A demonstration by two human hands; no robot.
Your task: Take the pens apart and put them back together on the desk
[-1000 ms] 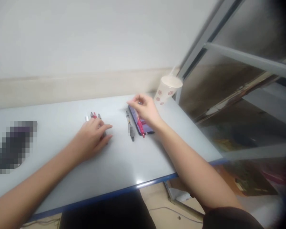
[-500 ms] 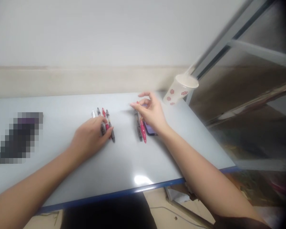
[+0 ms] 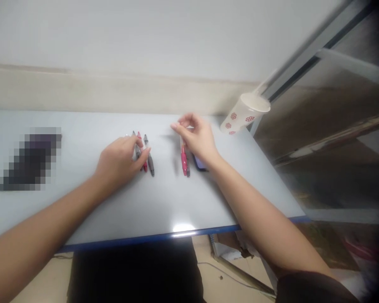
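My left hand [image 3: 121, 158] rests over a row of click pens on the table, its thumb and forefinger curled around part of the row. A red pen [image 3: 145, 167] shows beside the thumb, and a black pen [image 3: 150, 162] lies just right of it; other pen tops stick out past the knuckles. My right hand [image 3: 197, 136] pinches the upper end of a second red pen [image 3: 183, 162], which slants down toward me. Behind that pen shows the tip of a dark pen [image 3: 188, 171]. Under the right wrist, a phone-like purple thing with a dark edge [image 3: 200, 163] is partly covered.
A white paper cup [image 3: 244, 115] with red flower marks and a straw stands at the back right corner. At the left lies a dark pixelated object [image 3: 31, 160]. The table [image 3: 129, 214] has a blue front edge; a metal frame [image 3: 306, 63] rises at the right.
The red pen in my right hand has shifted left across the dark pen beside it. My left hand stays over its row, where the black pen now lies farther from the red one.
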